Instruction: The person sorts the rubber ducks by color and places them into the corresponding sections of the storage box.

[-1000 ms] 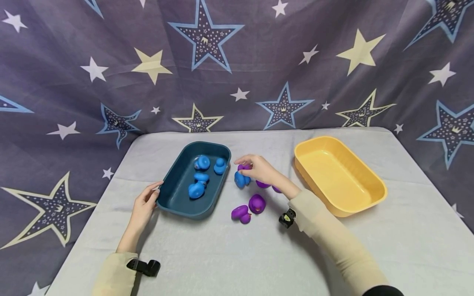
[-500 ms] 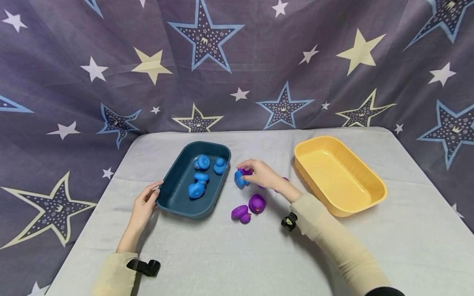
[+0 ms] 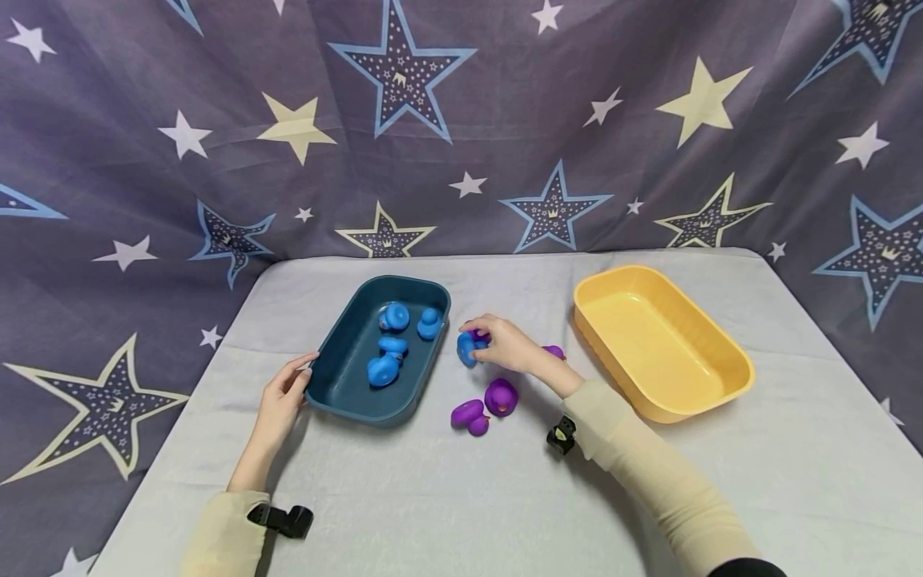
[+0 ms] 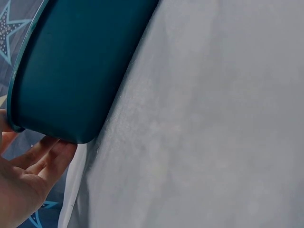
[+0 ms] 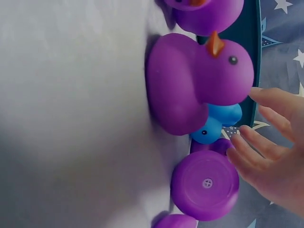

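Observation:
My right hand (image 3: 508, 344) (image 5: 270, 152) is down among loose rubber ducks on the grey table, its fingers curled over a blue duck (image 3: 465, 350) (image 5: 216, 124) just right of the dark teal tray (image 3: 344, 401) (image 4: 80, 61). A purple duck is partly hidden under the same fingers. Several blue ducks (image 3: 382, 369) lie inside the tray. My left hand (image 3: 284, 397) (image 4: 28, 175) holds the tray's near left corner, thumb at the rim and fingers against the wall. In the right wrist view a purple duck (image 5: 190, 85) stands close by, and another shows its round base (image 5: 205, 184).
Two purple ducks (image 3: 500, 397) (image 3: 469, 415) lie in front of the right hand, a third (image 3: 554, 351) behind the wrist. An empty yellow tray (image 3: 663, 353) stands at the right. A star-patterned curtain hangs behind the table.
The right hand has sunk and drawn back a little, its fingers curling down onto the blue duck. A purple duck behind the wrist has come into view. The left hand has stayed still.

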### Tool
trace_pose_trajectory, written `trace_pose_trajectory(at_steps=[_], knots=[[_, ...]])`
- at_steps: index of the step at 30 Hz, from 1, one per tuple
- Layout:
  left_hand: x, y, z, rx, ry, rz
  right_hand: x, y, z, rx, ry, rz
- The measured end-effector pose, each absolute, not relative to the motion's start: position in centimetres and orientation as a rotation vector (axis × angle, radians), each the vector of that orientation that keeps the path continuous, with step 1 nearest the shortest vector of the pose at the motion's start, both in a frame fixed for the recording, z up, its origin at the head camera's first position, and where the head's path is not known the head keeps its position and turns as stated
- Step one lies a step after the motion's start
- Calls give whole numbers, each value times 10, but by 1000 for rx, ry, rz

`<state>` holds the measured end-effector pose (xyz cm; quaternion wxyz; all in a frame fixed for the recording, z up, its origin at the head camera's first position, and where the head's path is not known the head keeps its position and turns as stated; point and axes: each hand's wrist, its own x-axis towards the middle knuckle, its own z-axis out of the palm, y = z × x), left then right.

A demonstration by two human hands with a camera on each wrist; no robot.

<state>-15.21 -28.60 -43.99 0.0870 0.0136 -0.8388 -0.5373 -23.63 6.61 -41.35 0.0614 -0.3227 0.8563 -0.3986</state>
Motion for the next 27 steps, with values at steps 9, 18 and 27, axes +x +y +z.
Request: trace_pose_trajectory(at_steps=[9, 18, 27], knots=[[-153, -285, -440, 44, -2500, -1596, -238, 66, -419, -978, 2613, -1178], [-153, -285, -440, 48, -2491, -1615, -240, 66, -422, -968, 2615, -1178], [-152, -286, -440, 62, -2487, -1622, -241, 62, -424, -938, 2628, -1138]])
